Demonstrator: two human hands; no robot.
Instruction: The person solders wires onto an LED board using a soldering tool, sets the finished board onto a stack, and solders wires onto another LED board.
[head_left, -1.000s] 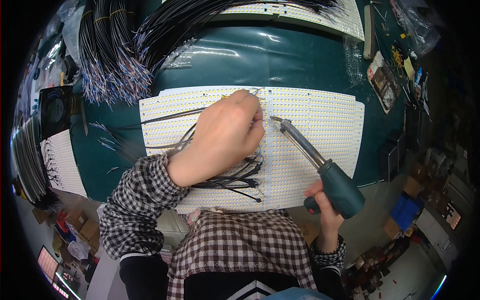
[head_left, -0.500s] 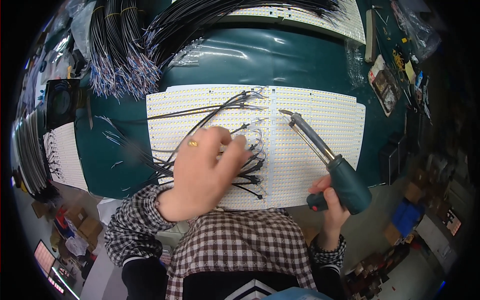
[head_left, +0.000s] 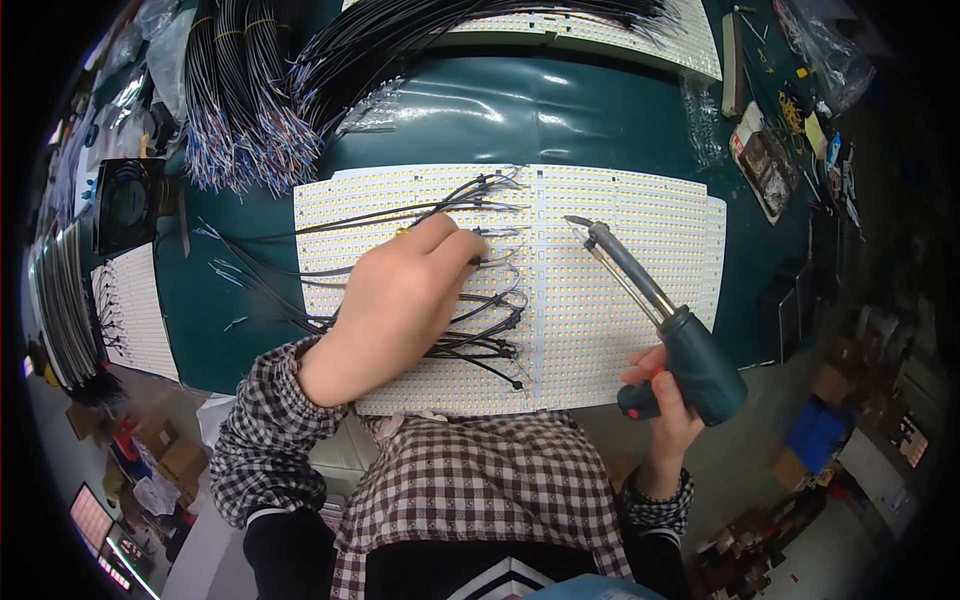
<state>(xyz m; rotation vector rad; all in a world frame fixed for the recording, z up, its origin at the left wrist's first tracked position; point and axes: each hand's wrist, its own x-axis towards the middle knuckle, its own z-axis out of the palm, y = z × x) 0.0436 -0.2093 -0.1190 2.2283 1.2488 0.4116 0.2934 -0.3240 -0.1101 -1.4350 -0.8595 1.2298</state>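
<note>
Left hand: above the cables, palm down, fingers point(head_left: 463, 246) bent, thumb and forefinger tips drawn close together; whether a cable is pinched between them, cannot tell.

Right hand: fingers wrapped closed round the iron's handle, thumb beside the dark stub with a red spot.

Cables point(head_left: 485, 348): beneath and beside the left fingers, on the board; thin wire ends just right of the fingertips, the far ends trailing left past the wrist onto the counter point(head_left: 470, 130).

Cable feel: probably light, springy in the black sleeve, soft at the bare ends; smooth sleeve may roll between fingertips.

Cable grip: best on the sleeve just behind the thin wires; the wires look easy to bend or snap.

Iron point(head_left: 695, 355): metal shaft slanting up and left from the right fingers, tip over the board, right of the left fingertips.

Iron feel: likely nose-light, handle-heavy, rigid; treat tip and shaft as hot, hold by the green handle only.

Board point(head_left: 600, 330): under the left hand, spreading rightward beneath the tip; looks thin, flat, stiff, its small parts easily scraped. Lift by the edges.

Bundles point(head_left: 240, 100): on the counter beyond the left fingers, up and left; likely floppy, heavier together.
</note>
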